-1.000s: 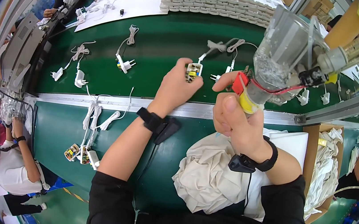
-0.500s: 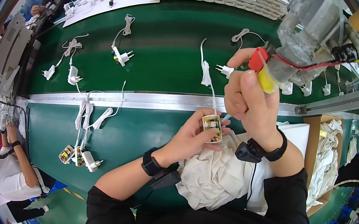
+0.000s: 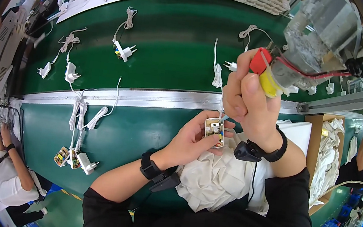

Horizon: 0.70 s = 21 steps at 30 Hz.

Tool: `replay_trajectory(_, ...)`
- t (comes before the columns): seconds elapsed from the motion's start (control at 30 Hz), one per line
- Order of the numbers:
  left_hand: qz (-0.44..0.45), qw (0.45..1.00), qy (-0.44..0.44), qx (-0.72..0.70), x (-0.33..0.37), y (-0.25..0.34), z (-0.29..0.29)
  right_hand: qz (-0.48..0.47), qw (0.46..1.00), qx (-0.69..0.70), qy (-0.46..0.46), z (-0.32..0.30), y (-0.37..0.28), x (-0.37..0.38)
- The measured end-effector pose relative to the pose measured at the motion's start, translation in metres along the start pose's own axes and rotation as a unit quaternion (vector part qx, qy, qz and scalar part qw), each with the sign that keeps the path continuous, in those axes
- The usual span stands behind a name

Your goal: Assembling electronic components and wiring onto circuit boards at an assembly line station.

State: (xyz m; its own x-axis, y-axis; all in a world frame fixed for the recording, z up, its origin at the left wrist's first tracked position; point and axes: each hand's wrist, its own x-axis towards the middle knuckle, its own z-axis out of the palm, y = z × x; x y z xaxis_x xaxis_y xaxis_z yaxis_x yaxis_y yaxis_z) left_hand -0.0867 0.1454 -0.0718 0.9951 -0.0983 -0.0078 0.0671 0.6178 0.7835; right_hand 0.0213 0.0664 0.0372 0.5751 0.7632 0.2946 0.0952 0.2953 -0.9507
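Observation:
My left hand (image 3: 190, 138) holds an opened white power adapter housing (image 3: 214, 127) above a crumpled cream cloth (image 3: 214, 181). Its circuit board faces up, and my thumb presses on the lower end. A white cable (image 3: 217, 76) runs from the housing's far end onto the green belt. My right hand (image 3: 252, 97) is closed round what looks like a glue gun (image 3: 310, 43), with a grey, glue-crusted body, a red part, yellow tape and red and black wires. Its thin blue tip (image 3: 225, 117) points at the adapter's upper right edge; whether it touches, I cannot tell.
Several adapters with white cables lie on the green belt (image 3: 167, 48) and at the bench's left, two with bare circuit boards (image 3: 62, 157). A metal rail (image 3: 147, 99) separates belt and bench. A carton of cloths (image 3: 325, 163) stands right. Co-workers are at far left and right.
The adapter has turned slightly more upright in my left hand. The blue tip has come in closer to its upper edge. The view has shifted slightly.

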Motion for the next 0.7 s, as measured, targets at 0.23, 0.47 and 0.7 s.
replay_trajectory(0.23, -0.001, 0.999, 0.043, -0.024, -0.001, 0.001, -0.001, 0.024, 0.996, 0.081, -0.009, 0.003, -0.009, -0.005)
replay_trajectory(0.47, 0.007, 0.992, 0.080, -0.098, 0.001, 0.004, -0.016, 0.009, 0.996, 0.092, -0.018, 0.010, 0.000, -0.012)
replay_trajectory(0.7, 0.014, 0.992, 0.073, -0.101, -0.002, 0.007, -0.015, 0.014, 0.999, 0.011, -0.030, 0.013, -0.002, -0.011)
